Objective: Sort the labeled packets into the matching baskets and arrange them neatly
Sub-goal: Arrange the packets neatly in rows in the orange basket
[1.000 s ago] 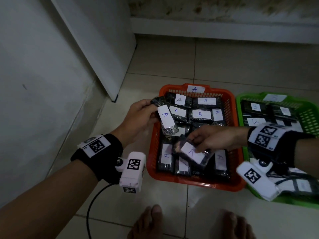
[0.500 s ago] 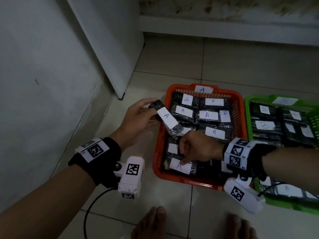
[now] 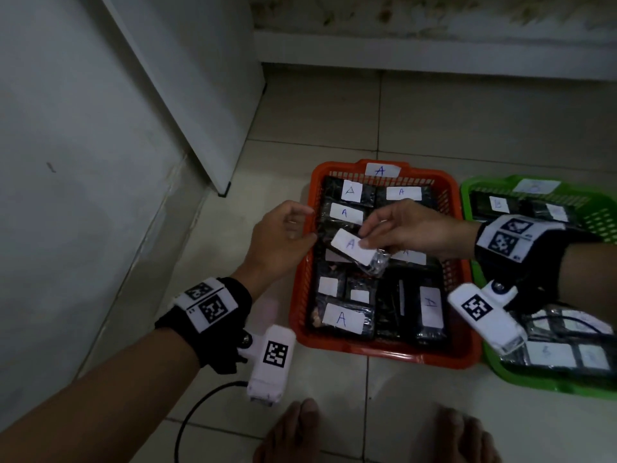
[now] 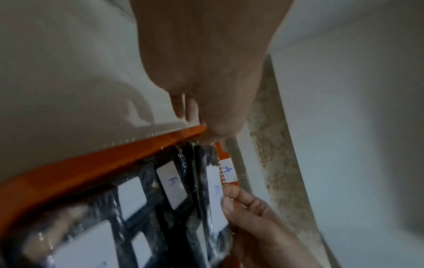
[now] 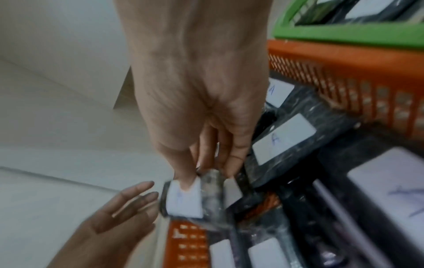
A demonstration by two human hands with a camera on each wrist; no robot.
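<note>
A black packet with a white "A" label [image 3: 353, 251] hangs tilted over the middle of the orange basket [image 3: 301, 295], which carries an "A" tag [image 3: 380, 170] and holds several A-labelled packets. My right hand [image 3: 369, 236] pinches this packet by its upper end; the right wrist view shows the fingers [image 5: 185, 174] on the label [image 5: 183, 201]. My left hand [image 3: 302, 225] hovers open at the basket's left rim, just left of the packet, holding nothing. Its spread fingers [image 5: 135, 195] show in the right wrist view.
A green basket [image 3: 541, 384] with B-labelled packets stands against the orange one on the right. A white wall and a leaning white panel [image 3: 200, 95] close off the left. My bare feet [image 3: 290, 432] are on the tiled floor in front.
The right hand set one A packet down at the basket's front left, then rose and took the other packet from my left hand. The left hand let go and opened.
</note>
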